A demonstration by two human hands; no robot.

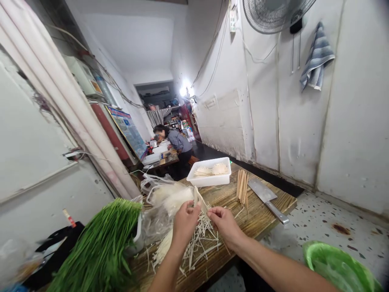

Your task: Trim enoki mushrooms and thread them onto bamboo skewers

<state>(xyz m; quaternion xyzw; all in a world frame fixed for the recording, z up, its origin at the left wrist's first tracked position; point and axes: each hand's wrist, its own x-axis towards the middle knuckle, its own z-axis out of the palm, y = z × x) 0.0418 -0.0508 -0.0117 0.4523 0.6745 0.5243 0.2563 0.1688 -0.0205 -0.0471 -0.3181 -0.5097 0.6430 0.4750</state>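
Note:
My left hand (184, 224) and my right hand (224, 222) are close together over a wooden table (261, 215). Both pinch thin white strands of enoki mushroom (200, 239) that lie spread on the wood below them. My left hand's fingers close round a small upright bunch of the strands. My right hand's fingertips pinch strands just beside it. Behind my left hand lies a clear plastic bag (161, 198) with more white mushrooms.
A big bunch of green chives (103, 243) lies at the left. A white tray (209, 172), a bundle of wooden skewers (242, 187) and a cleaver (267, 198) sit farther back. A green basin (337, 267) stands on the floor at right. A person sits at a far table.

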